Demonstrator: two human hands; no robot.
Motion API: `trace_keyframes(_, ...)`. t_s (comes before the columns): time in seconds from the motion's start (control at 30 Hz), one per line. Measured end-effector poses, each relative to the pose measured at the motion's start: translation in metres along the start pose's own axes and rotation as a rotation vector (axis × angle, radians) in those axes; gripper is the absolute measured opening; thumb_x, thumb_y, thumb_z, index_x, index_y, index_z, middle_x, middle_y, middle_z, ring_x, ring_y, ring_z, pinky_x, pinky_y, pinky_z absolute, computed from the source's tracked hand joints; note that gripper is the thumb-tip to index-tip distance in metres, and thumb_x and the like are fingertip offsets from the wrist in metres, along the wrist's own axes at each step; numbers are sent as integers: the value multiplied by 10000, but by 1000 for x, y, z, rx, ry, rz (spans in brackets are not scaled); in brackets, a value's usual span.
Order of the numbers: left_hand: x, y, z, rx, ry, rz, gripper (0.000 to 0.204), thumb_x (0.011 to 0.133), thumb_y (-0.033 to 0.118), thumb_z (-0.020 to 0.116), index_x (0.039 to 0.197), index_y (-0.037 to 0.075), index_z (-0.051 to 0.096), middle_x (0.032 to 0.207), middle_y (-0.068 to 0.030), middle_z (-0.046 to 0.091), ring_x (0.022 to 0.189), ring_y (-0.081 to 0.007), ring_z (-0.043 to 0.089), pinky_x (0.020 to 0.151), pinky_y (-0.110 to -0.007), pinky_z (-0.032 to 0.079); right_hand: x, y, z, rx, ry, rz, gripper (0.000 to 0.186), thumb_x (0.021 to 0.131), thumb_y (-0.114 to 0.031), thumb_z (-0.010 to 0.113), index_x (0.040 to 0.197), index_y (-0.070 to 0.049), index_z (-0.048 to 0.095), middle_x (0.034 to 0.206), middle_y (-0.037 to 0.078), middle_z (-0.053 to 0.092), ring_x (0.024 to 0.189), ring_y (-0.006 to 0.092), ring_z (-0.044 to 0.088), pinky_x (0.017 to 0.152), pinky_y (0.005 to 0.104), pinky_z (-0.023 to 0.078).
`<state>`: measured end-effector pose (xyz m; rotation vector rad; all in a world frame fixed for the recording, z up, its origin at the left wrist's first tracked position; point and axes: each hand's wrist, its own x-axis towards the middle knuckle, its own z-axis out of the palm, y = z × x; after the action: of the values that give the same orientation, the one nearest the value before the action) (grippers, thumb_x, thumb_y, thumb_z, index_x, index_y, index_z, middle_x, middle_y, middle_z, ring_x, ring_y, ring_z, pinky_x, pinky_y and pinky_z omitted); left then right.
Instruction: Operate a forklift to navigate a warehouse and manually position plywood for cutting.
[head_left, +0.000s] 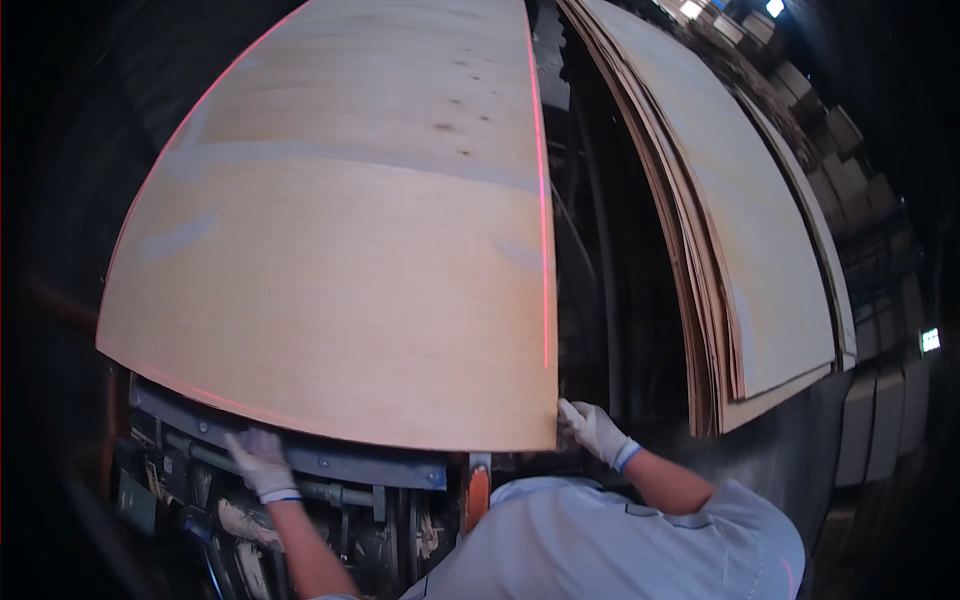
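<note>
White-gloved, my hands grip the near edge of the big veneer sheet [350,260]: my left hand [260,462] curls under that edge, touching it, and my right hand [590,428] pinches the sheet's near right corner. Below the sheet runs a grey metal rail [330,462]. Right of the sheet, a stack of veneer sheets [740,250] lies apart.

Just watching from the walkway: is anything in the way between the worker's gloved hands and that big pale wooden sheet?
Nothing visible: the right hand touches the large pale veneer sheet at its near right corner; the left hand sits just under its near edge.
</note>
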<state>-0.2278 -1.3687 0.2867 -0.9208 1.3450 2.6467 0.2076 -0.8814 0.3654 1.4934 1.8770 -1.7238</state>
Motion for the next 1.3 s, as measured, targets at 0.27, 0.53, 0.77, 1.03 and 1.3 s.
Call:
trace_keyframes(0.27,-139,-107,48,186,-214,-275,1058,981,872,646,1691,124,412,1630,-183,475,1519,-365,487,1328,-601,350,42,-23,78,364,-508,54,801,1089,-762,591,1320,-10,745,1100,104,802,894,170,778,759,318,669)
trace_keyframes(0.53,-164,-107,77,407,-318,-173,842,1047,640,760,1586,24,560,1515,-152,664,1422,-341,635,1206,-510,509,55,-80,151,319,-769,-51,765,1084,-731,633,1327,-15,748,1035,107,811,799,163,791,662,297,663)
trace_keyframes(0.77,-153,-74,101,549,-219,-1,648,1106,502,738,1420,-60,659,1304,-161,746,1098,-320,765,900,-485,652,46,-113,191,391,-786,38,680,1097,-637,677,1315,6,719,1013,159,804,655,169,751,549,302,622)
trace_keyframes(1.03,-171,-61,130,518,-71,62,647,1137,518,670,1417,-66,648,1317,-181,751,1060,-350,782,831,-510,666,18,-133,203,413,-633,48,670,1080,-576,698,1213,79,738,961,197,798,574,171,709,501,296,589)
trace_keyframes(1.3,-153,-56,107,367,-81,-11,674,1162,548,598,1469,-52,617,1359,-186,745,1144,-383,779,921,-547,666,2,-134,213,335,-660,-35,670,1110,-604,677,1237,50,752,949,167,800,610,151,703,506,288,581)
